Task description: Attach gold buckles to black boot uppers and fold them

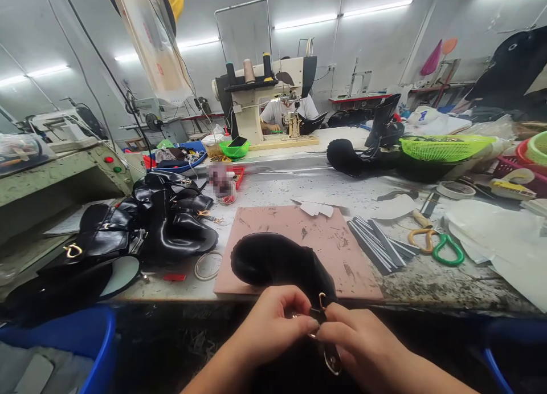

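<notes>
A black furry boot upper lies over the near edge of a pink cutting mat. Both of my hands meet at its strap just below the table edge. My left hand pinches the strap beside a small gold buckle. My right hand is closed on the same strap, with a metal ring showing under its fingers.
A pile of black leather boot uppers lies to the left. Scissors, black strips and white paper pieces sit to the right. A green basket and a sewing machine with a seated person stand behind. Blue bins flank my lap.
</notes>
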A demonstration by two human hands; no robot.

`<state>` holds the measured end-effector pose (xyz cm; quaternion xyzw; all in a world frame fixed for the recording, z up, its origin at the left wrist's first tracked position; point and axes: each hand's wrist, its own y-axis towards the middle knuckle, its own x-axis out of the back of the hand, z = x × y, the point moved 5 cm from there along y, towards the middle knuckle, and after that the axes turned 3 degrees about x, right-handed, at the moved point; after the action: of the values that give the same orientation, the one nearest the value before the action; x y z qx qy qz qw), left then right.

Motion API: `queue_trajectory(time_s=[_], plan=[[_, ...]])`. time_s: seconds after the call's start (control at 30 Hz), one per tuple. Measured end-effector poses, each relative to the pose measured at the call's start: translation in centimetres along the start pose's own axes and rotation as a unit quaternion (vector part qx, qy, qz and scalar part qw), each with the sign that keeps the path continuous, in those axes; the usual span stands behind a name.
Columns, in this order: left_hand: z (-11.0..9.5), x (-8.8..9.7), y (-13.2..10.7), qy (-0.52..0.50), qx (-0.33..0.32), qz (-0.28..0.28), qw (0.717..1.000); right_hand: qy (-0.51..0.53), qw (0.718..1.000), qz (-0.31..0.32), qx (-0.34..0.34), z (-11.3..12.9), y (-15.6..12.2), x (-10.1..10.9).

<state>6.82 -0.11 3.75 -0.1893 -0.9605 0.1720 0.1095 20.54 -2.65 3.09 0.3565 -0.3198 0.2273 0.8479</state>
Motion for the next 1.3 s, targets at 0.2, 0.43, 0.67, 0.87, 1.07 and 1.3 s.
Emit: queue_trajectory(time_s=[0.2, 0.43, 0.67, 0.87, 1.07, 1.3], plan=[[0.4, 0.2, 0.0, 0.032, -0.005, -0.013, 0.999, 0.053, 0.991, -0.103, -0.07, -1.4, -1.9, 0.5], [-1.1, -0.3, -0.9, 0.296, -0.063, -0.007, 0.953, 0.11, 0.99, -0.067, -0.051, 0.0, -2.9, 1.2], [-1.6, -1.7, -0.8, 0.291, -0.055, 0.009, 0.955, 0.154, 0.982, -0.1, -0.035, 0.3, -3.3, 0.9], [-0.7, -2.0, -0.6, 0.218, -0.102, -0.051, 0.969, 0.22, 0.96, -0.149, -0.089, 0.0, -2.6, 2.1], [-0.3, -2.1, -1.1, 0.202, -0.187, -0.114, 0.954, 0.341, 0.892, -0.189, -0.23, -1.0, -3.1, 1.7], [0.5, -2.3, -0.1, 0.109, -0.081, -0.07, 0.988, 0.282, 0.897, -0.084, -0.328, -1.0, -2.3, 1.2]])
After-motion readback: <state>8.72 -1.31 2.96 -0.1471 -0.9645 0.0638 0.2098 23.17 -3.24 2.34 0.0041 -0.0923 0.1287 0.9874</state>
